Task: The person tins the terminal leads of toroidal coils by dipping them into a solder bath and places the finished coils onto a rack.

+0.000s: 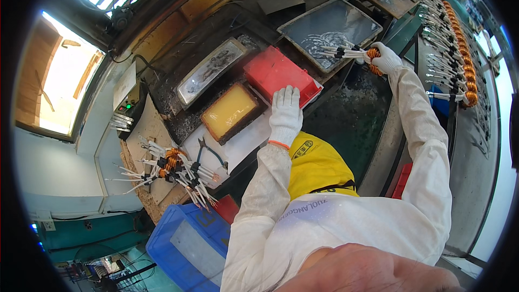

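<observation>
My right hand [387, 58], in a white glove, is closed around a copper-wound coil [373, 60]. The coil's white leads with black sleeves [344, 52] point left, over a shallow rectangular tray [303, 51] of grey liquid with a streaked, foamy patch. Whether the lead tips touch the liquid I cannot tell. My left hand [286, 111], also gloved, lies flat with fingers stretched against the near edge of an upturned-looking red plastic box [278, 73]. Left of that box sit a pan of yellow, glossy material [230, 112] and a long silvery metal trough [211, 70].
Pliers [210, 151] lie on white paper near a pile of coils with leads [173, 162]. A control box [127, 94] with a green light stands at left. Below is a blue crate [186, 243]. Many coils [469, 75] line the bench at right.
</observation>
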`<state>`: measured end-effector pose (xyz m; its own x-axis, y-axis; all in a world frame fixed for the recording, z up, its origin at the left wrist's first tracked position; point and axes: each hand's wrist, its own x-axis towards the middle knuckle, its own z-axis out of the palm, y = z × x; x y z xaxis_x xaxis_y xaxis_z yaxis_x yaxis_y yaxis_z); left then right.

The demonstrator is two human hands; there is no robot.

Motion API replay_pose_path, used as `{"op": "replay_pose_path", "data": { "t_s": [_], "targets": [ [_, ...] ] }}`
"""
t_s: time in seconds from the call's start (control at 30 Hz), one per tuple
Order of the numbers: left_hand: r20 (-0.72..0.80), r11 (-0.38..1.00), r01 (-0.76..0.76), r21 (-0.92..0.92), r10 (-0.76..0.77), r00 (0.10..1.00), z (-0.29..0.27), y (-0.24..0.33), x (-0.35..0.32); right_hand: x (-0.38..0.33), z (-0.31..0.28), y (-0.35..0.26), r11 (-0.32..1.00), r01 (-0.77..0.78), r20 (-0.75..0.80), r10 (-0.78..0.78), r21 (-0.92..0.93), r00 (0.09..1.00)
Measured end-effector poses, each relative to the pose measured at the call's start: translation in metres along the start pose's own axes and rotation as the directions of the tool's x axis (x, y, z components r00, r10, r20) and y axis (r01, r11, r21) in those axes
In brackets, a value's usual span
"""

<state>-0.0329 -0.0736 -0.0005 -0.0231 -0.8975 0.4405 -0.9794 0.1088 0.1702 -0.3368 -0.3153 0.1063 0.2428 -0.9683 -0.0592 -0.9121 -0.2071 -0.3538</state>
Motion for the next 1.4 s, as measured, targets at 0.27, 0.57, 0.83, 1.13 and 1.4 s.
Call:
{"op": "replay_pose_path", "data": {
  "t_s": [0.27, 0.57, 0.83, 1.13, 1.4],
  "targets": [
    [0.018, 0.998, -0.044, 0.037, 0.043, 0.999, 0.015, -0.009, -0.004, -0.04, -0.068, -0.032, 0.986, 0.145, -0.231, -0.16, -0.077, 0.96],
    [0.078, 0.998, -0.026, 0.057, 0.021, 0.997, 0.001, -0.004, 0.001, -0.101, -0.146, -0.064, 0.771, 0.152, -0.416, -0.485, -0.618, 0.769],
    [0.049, 0.997, -0.05, 0.063, 0.047, 0.998, 0.005, -0.004, 0.002, -0.134, -0.164, 0.038, 0.74, 0.079, -0.413, -0.457, -0.668, 0.788],
    [0.032, 0.996, -0.062, 0.063, 0.06, 0.998, -0.001, -0.001, 0.002, -0.22, -0.179, 0.218, 0.773, -0.394, -0.47, 0.141, -0.497, 0.871],
    [0.009, 0.995, -0.06, 0.082, 0.06, 0.998, 0.001, 0.0, -0.002, -0.285, -0.124, 0.336, 0.613, -0.762, -0.517, 0.593, -0.208, 0.617]
  ]
}}
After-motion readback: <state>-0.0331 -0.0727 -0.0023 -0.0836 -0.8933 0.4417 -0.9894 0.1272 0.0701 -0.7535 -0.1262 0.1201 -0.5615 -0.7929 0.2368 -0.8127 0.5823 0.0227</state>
